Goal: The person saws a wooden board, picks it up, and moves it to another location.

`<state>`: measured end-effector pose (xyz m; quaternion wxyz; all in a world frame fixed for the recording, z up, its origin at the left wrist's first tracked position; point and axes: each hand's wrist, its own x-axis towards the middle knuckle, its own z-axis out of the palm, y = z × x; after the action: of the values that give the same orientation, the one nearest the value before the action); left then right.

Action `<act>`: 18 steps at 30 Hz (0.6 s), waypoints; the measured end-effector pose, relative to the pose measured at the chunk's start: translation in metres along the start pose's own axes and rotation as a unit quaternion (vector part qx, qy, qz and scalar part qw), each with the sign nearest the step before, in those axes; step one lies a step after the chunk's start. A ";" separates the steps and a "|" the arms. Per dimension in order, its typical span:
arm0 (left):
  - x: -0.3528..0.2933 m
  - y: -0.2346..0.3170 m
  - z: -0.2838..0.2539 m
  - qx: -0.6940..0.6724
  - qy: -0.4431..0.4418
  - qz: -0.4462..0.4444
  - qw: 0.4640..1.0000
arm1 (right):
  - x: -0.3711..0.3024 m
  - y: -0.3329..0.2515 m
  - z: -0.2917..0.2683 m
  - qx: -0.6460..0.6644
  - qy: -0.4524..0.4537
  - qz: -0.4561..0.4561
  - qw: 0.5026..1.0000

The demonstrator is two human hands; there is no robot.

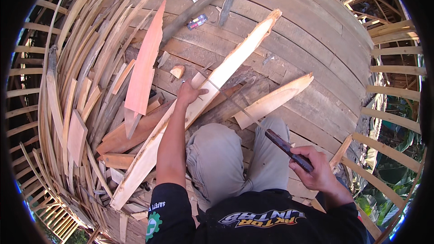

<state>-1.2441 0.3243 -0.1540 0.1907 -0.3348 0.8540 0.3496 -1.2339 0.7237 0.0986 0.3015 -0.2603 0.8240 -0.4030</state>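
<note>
plank floor (pixel 325 63) stretching right toward slatted railing (pixel 393 92) | left fingers (pixel 202 92) grip long pale board (pixel 238 53) | right fingers (pixel 304 177) clasp knife handle (pixel 282 144)

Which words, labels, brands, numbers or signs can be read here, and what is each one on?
Black shirt: large white and yellow-orange lettering; wording not copied here.
Left sleeve: small white lettering near a green gear-shaped emblem; wording likewise left out.
Small multicoloured packet on the floorboards: any print is too small to read.
</note>
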 end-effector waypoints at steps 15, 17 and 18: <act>0.000 -0.004 0.003 0.032 0.003 0.006 0.999 | 0.036 0.012 0.014 -0.008 0.005 -0.028 1.000; 0.003 -0.005 0.004 0.030 -0.001 0.011 0.999 | 0.029 0.019 0.014 -0.030 0.016 -0.055 0.998; 0.004 -0.007 0.004 0.025 -0.003 0.017 1.000 | 0.027 0.021 0.016 -0.041 0.023 -0.066 0.997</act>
<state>-1.2420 0.3220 -0.1627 0.1951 -0.3142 0.8676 0.3324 -1.2451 0.7086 0.0654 0.2444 -0.3173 0.8273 -0.3938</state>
